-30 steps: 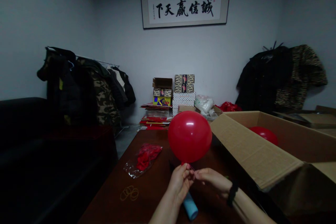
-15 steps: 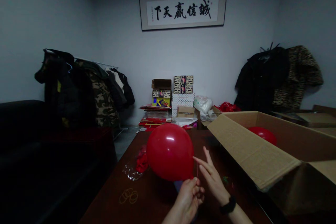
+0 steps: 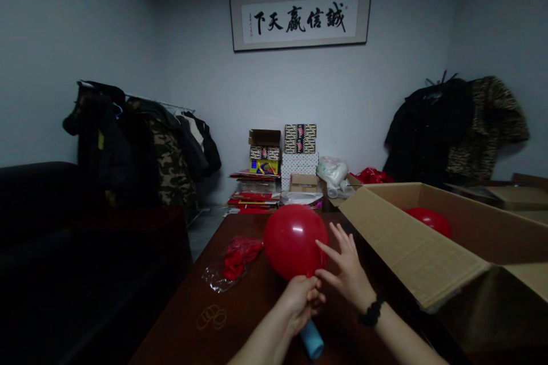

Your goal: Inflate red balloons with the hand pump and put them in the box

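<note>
A round, inflated red balloon (image 3: 293, 239) stands over the table, its neck pinched between the fingers of my left hand (image 3: 299, 302). My right hand (image 3: 349, 274), with a black band on its wrist, is raised at the balloon's right side. Its fingers are spread, the thumb close to the left fingertips; whether it touches the balloon I cannot tell. Below my left hand shows one end of a blue cylinder (image 3: 312, 341), the rest hidden behind the hand. Several thin rubber bands (image 3: 212, 316) lie at the left, nearer me than a clear bag of red balloons (image 3: 240, 256).
At the right, an open cardboard box (image 3: 411, 245) holds another red balloon (image 3: 430, 221). Stacked boxes (image 3: 299, 168) stand beyond the brown table (image 3: 171, 331). Coats (image 3: 169, 154) hang on a rack at the left, above a dark sofa (image 3: 38, 228).
The balloon has moved right and away, looking smaller. My right fingers have spread; the thin strand seen between my hands no longer shows. The bag and blue cylinder show more.
</note>
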Available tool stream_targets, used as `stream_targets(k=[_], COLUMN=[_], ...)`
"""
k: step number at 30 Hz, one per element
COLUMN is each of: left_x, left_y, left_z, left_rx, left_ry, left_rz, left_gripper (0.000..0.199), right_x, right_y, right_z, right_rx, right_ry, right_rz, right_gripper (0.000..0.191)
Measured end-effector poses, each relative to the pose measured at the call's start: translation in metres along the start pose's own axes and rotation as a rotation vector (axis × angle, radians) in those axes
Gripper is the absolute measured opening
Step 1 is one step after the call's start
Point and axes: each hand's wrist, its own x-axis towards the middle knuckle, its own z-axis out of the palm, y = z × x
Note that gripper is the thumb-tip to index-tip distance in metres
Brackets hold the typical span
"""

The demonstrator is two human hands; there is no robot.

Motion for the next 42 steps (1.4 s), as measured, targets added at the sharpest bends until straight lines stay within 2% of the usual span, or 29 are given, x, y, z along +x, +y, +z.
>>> stream_targets(k=[3, 5, 7, 10, 12, 17, 21, 23, 26, 31, 34, 42], left_x=[0.005, 0.008, 0.011, 0.009, 0.004, -0.013, -0.025, -0.028, -0.028, -0.020, -0.016, -0.015], left_y=[0.023, 0.040, 0.057, 0.080, 0.091, 0.103, 0.102, 0.101, 0.101, 0.100, 0.100, 0.100], left_z=[-0.004, -0.002, 0.003, 0.011, 0.014, 0.019, 0.024, 0.025, 0.025, 0.019, 0.015, 0.010], left_rx=[0.257, 0.476, 0.710, 1.036, 1.215, 1.638, 1.941, 1.976, 1.960, 1.883, 1.792, 1.515], left_ry=[0.026, 0.024, -0.028, -0.123, -0.147, -0.177, -0.077, -0.081, -0.126, -0.102, -0.061, -0.089], left_rz=[-0.022, -0.002, -0.011, -0.051, -0.007, 0.202, 0.529, 0.632, 0.689, 0.702, 0.718, 0.726], left_gripper=[0.021, 0.018, 0.015, 0.018, 0.020, 0.029, 0.026, 0.024, 0.025, 0.024, 0.024, 0.029], right_x=[0.024, 0.041, 0.057, 0.074, 0.079, 0.075, 0.067, 0.064, 0.060, 0.054, 0.052, 0.044], right_y=[-0.003, -0.011, -0.018, -0.024, -0.024, -0.022, -0.024, -0.024, -0.022, -0.018, -0.018, -0.019], right_z=[-0.022, -0.030, -0.033, -0.033, -0.031, -0.033, -0.036, -0.038, -0.039, -0.038, -0.037, -0.029], right_rx=[-0.067, -0.092, -0.112, -0.154, -0.171, -0.149, -0.145, -0.108, -0.035, -0.045, -0.062, 0.064], right_ry=[-0.202, -0.367, -0.474, -0.501, -0.472, -0.413, -0.375, -0.362, -0.368, -0.335, -0.296, -0.235], right_rz=[-0.225, -0.414, -0.513, -0.504, -0.473, -0.375, -0.290, -0.263, -0.236, -0.225, -0.221, -0.117], right_gripper=[0.059, 0.051, 0.041, 0.023, 0.013, 0.016, 0.017, 0.023, 0.027, 0.012, 0.013, 0.016])
